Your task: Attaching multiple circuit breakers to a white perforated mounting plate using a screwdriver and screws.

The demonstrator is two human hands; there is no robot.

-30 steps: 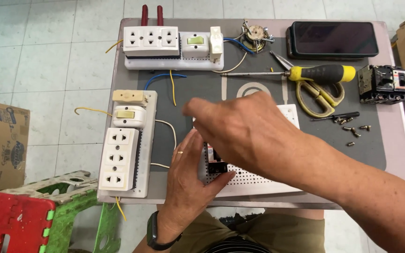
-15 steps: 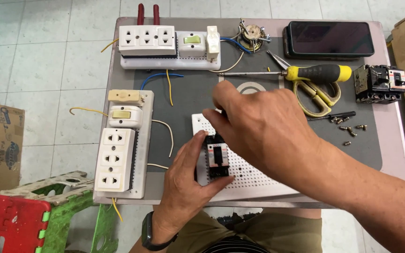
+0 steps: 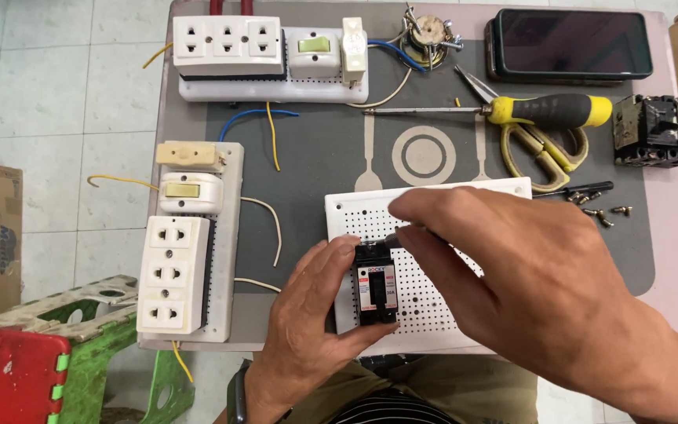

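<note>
— What does the head camera show at the worktop [image 3: 315, 157]?

— A person's left hand [image 3: 311, 314] grips a small black circuit breaker [image 3: 377, 292], fingers closed around its left side and thumb under its lower edge, pressing it onto a white perforated mounting board [image 3: 441, 314]. The breaker stands upright at the board's left part, near the front edge of the worktop.

— And the right hand [image 3: 527, 275]?

— It comes in from the lower right, and its grip pinches a slim dark tool [image 3: 395, 238] between thumb and fingertips, the tip right at the top of the breaker. The palm covers much of the board, and what kind of tool this is cannot be told.

— What lies around them?

— On the left, a white board carries a triple socket block [image 3: 173, 275], a switch [image 3: 190, 192] and a cream fitting [image 3: 188, 154], with yellow and white wires trailing off. At the back, a second white board [image 3: 272, 88] holds a three-socket strip [image 3: 229, 43] and a switch. A yellow-and-black screwdriver [image 3: 543, 110] lies across yellow-handled scissors [image 3: 543, 149], below a dark phone [image 3: 570, 43]. A second black breaker [image 3: 657, 129] sits at the right edge, loose screws [image 3: 602, 213] near it. A red-and-green plastic stool [image 3: 33, 361] stands on the tiled floor at lower left.
</note>
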